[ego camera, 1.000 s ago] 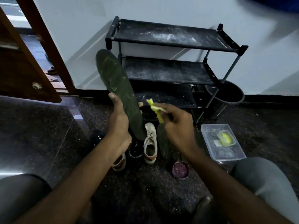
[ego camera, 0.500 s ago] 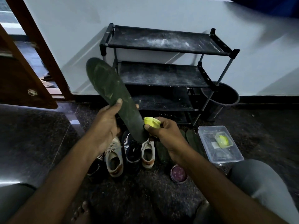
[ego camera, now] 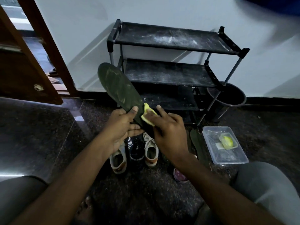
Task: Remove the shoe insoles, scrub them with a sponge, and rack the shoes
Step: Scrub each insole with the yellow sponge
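Dark insole (ego camera: 118,88) tilted upward, yellow sponge (ego camera: 146,112) against its lower end, shoes (ego camera: 151,151) beneath

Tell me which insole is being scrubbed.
The insole in the left hand, raised before the rack, with the sponge pressed on it by the right hand. The other insoles lie on the floor beside the clear box.

Both forearms reach forward. The left grip (ego camera: 121,125) pinches the insole (ego camera: 118,88), thumb on top. The right grip (ego camera: 168,132) presses the sponge (ego camera: 146,115) with spread fingers.
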